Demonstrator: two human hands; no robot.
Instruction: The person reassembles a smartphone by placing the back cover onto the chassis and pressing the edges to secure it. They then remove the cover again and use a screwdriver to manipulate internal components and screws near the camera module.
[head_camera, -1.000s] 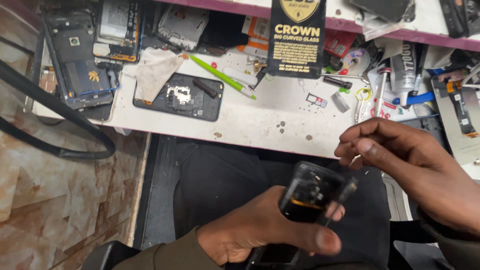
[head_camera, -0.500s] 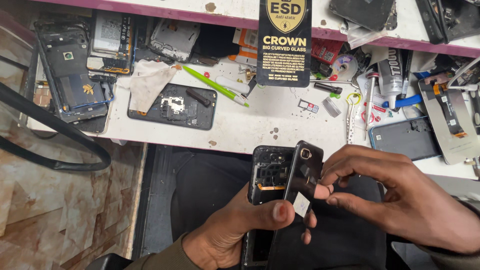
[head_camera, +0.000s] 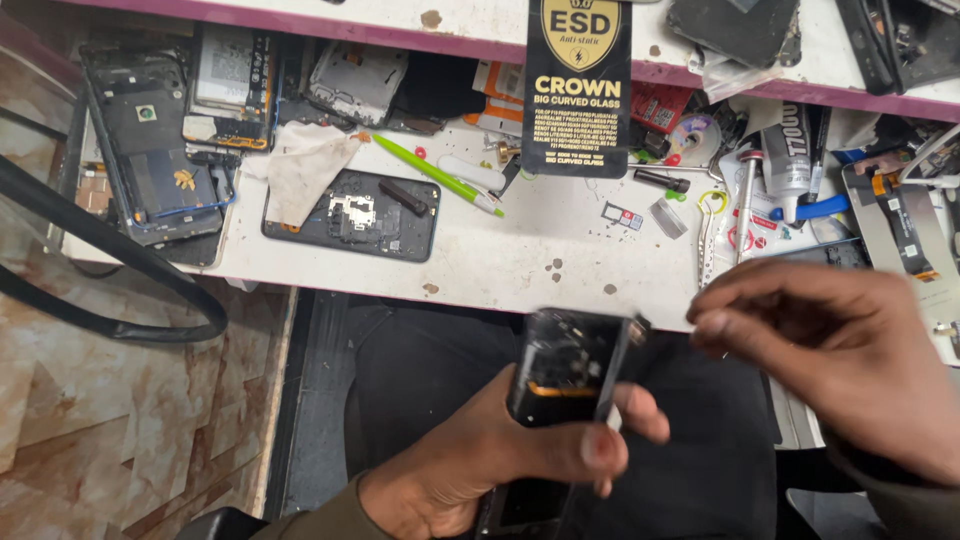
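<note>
Left hand (head_camera: 480, 465) clenched, right (head_camera: 850, 360) seemingly pinched

I count one phone (head_camera: 560, 400) in my two hands, one green pen (head_camera: 438, 175), one cloth (head_camera: 305, 165), one glue tube (head_camera: 790, 150).

left hand (head_camera: 500, 465): grip closed round black opened phone (head_camera: 560, 385), thumb across its lower part, held over lap below tabletop near edge
right hand (head_camera: 840, 360): fingers pinched together, blurred, just right of phone top, whether touching unclear
tabletop (head_camera: 520, 260): white, stained, cluttered
near left edge: opened phone body (head_camera: 350, 215) lying flat, cloth (head_camera: 305, 165) over its left end
middle: green pen (head_camera: 435, 172), black glass-protector package (head_camera: 578, 85) upright at back edge
far left corner: dismantled phones (head_camera: 160, 150)
</note>
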